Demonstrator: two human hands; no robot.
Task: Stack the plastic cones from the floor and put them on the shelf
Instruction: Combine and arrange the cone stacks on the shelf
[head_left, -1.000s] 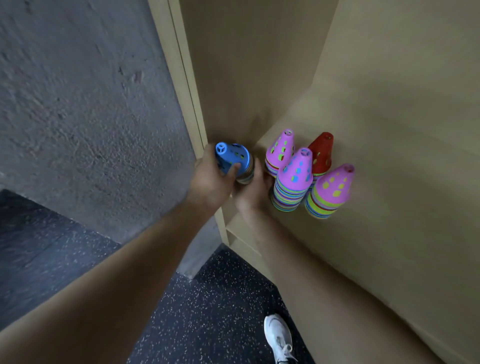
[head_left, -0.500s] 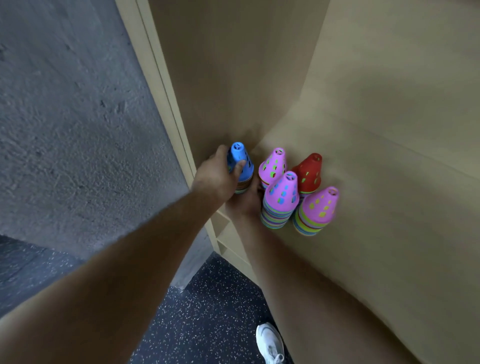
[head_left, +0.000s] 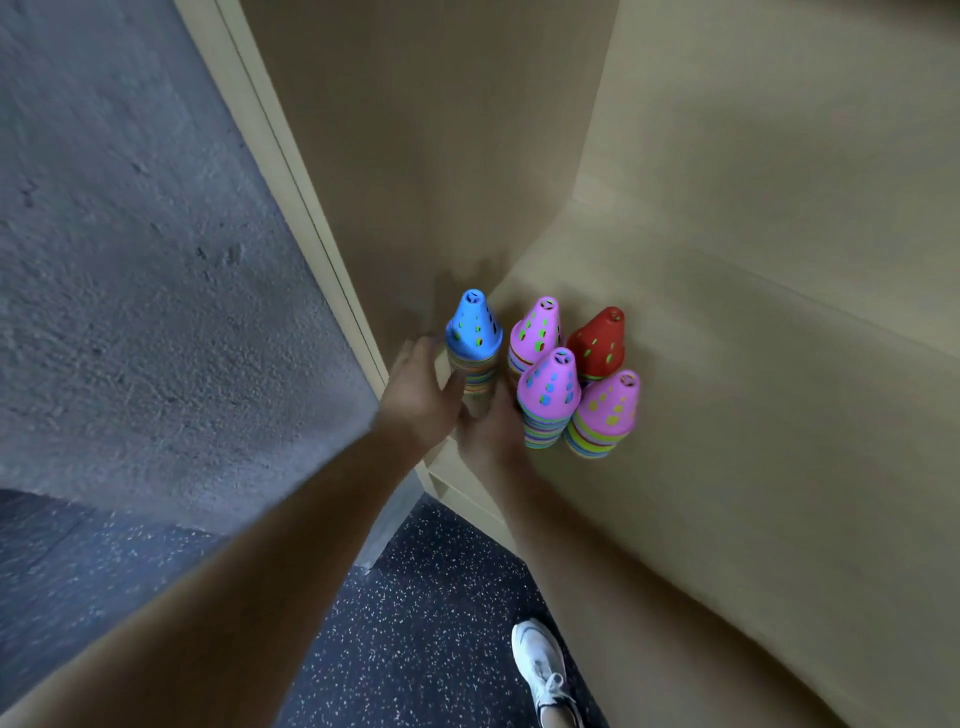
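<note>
A stack of cones topped by a blue cone (head_left: 474, 332) stands upright on the wooden shelf (head_left: 727, 426), close to its left wall. My left hand (head_left: 418, 397) curls round the stack's lower left side, thumb on the striped rims. My right hand (head_left: 488, 428) is at the stack's base from the front, its fingers mostly hidden. To the right stand more stacks: two pink-topped ones (head_left: 537, 332) (head_left: 551, 387), a red-topped one (head_left: 600, 340) and a further pink-topped one (head_left: 610, 408).
The shelf's side wall (head_left: 415, 182) and back wall (head_left: 779, 156) close in the corner. A rough grey wall (head_left: 130, 260) lies to the left. Below are the dark speckled floor (head_left: 415, 649) and a white shoe (head_left: 543, 670).
The blue-topped stack went from tilted in both hands to upright on the shelf beside the other stacks. My left hand slid down from the blue cone to the stack's lower side.
</note>
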